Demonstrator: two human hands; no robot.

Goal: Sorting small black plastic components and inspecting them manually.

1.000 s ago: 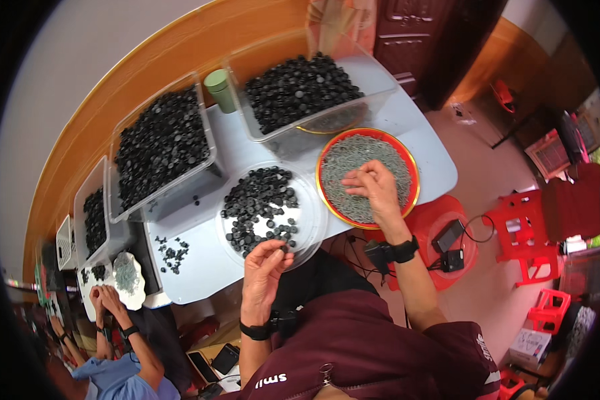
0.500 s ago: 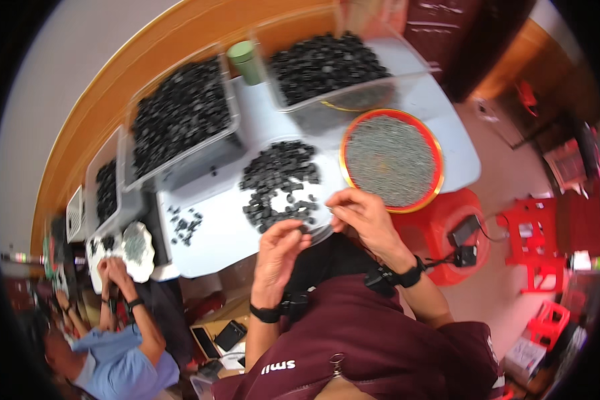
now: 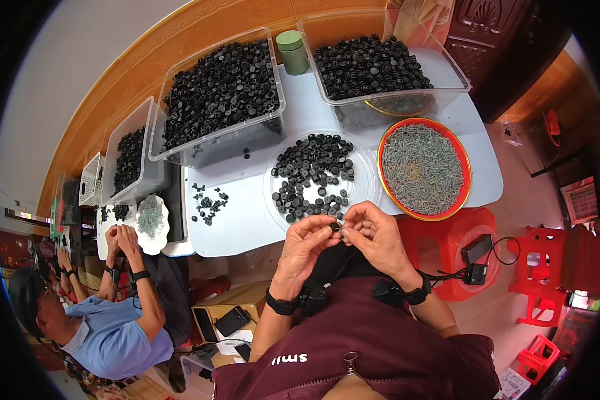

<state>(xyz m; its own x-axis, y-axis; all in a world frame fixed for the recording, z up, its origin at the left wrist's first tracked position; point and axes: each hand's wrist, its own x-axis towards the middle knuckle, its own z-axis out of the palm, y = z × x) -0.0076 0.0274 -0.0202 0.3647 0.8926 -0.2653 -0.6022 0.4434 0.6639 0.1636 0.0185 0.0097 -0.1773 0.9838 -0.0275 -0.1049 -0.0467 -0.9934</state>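
In front of my chest, my left hand (image 3: 305,253) pinches a small round black plastic cap (image 3: 335,227) between thumb and fingertips. My right hand (image 3: 375,237) meets it there, its thumb and index finger pressed together against the cap; whatever they grip is too small and covered to make out. Just beyond my hands a clear round tray (image 3: 271,200) holds many loose black caps (image 3: 313,160). To its right stands a red bowl (image 3: 469,170) with a gold rim, full of thin grey screws (image 3: 421,167). A few small black pieces (image 3: 210,205) lie scattered at left.
Clear bins of black caps (image 3: 223,93) (image 3: 373,67) line the table's back, with a green canister (image 3: 291,53) between two of them. A red stool (image 3: 447,247) stands at right, carrying a black box with cables. A co-worker in blue (image 3: 113,340) works at left.
My hands were apart; now they have come together at the cap, the right one having moved in to the left. The whole view has shifted somewhat and become sharper.
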